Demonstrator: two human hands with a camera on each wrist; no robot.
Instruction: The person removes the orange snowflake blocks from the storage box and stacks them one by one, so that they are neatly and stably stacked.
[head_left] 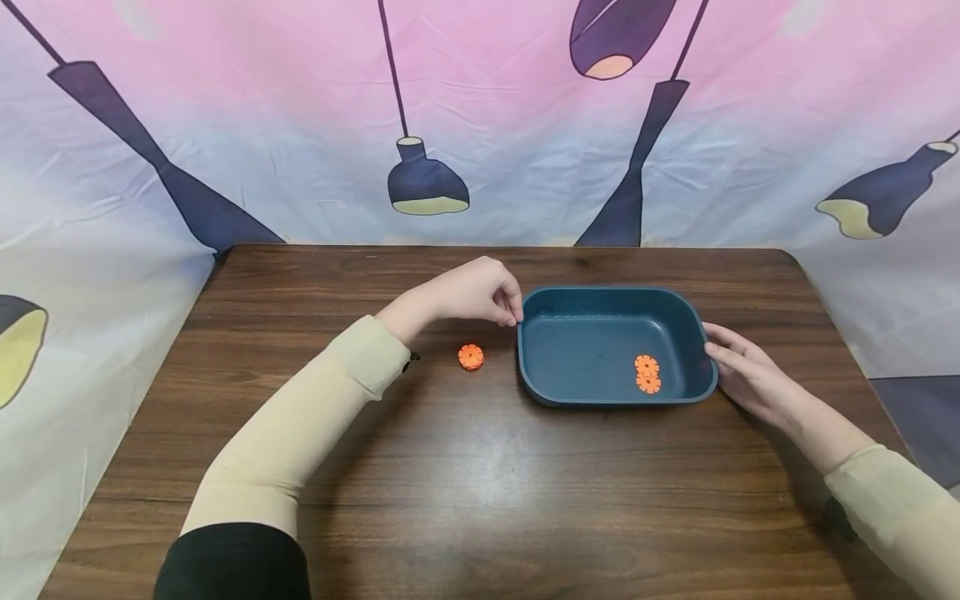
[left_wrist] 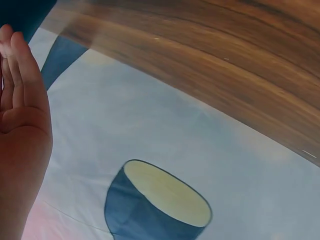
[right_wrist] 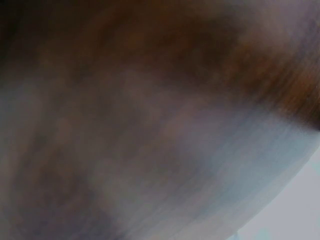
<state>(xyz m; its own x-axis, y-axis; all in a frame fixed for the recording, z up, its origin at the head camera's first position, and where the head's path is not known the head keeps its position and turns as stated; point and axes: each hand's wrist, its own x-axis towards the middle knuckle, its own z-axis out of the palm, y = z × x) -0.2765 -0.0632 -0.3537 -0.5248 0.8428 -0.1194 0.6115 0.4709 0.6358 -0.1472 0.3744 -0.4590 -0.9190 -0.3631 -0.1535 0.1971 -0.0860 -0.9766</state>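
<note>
A dark blue rectangular basin (head_left: pixel 592 392) with rounded corners sits on the wooden table. My left hand (head_left: pixel 480 292) pinches its left rim between thumb and curled fingers. At the opposite end, my right hand (head_left: pixel 750 375) grips the right rim, thumb on top and fingers around the outer wall. Two orange notched discs (head_left: pixel 647 374) lie side by side on the basin's floor, toward the right. Outside, left of the basin and just below my left hand, is a small stack of orange notched discs (head_left: pixel 471 357). The right wrist view is dark and blurred.
The brown wooden table (head_left: pixel 480 500) has its far edge against a hanging cloth (head_left: pixel 322 167) printed with lamps. My left forearm (head_left: pixel 307 417) reaches across the table's left part.
</note>
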